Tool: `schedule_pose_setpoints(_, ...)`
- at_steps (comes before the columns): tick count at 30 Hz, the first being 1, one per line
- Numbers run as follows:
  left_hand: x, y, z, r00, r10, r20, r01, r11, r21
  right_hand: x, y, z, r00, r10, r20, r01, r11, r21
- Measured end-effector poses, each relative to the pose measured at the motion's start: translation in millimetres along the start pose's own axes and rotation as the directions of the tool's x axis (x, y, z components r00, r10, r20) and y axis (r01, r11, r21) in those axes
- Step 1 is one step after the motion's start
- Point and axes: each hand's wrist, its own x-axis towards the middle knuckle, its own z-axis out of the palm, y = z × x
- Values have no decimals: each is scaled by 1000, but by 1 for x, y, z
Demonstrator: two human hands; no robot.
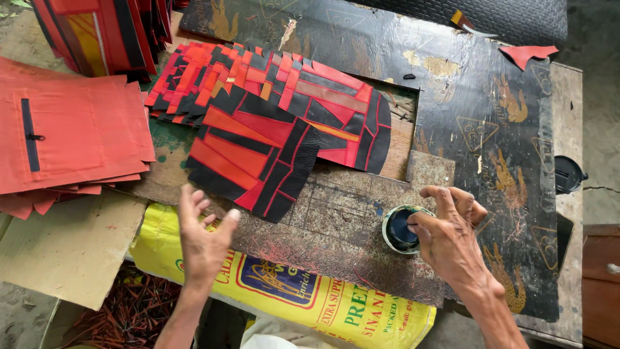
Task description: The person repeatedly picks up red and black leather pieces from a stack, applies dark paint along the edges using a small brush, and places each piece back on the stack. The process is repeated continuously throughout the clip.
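Note:
My right hand reaches into a small round tin of dark paste, its fingertips at the rim; whether it grips anything is unclear. My left hand hovers open above the worn board's near edge, fingers spread, holding nothing. Just beyond it lies a patchwork piece of red, orange and black leather strips. Several more such patchwork pieces are fanned out behind it.
A stack of red fabric panels with a black zip lies at left. A yellow printed sack hangs below the board. Cardboard sits at lower left. A dark patterned sheet covers the right side.

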Motion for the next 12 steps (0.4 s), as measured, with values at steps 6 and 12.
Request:
schedule_pose_setpoints(6, 41, -48, -10, 955, -296, 1, 266, 855, -446, -2, -6, -6, 1000, 18, -9, -18, 999, 50)
schedule_pose_setpoints(12, 56, -89, -15, 929, -347, 126, 357, 754, -552, -4, -7, -6, 999, 40, 22, -42, 997, 63)
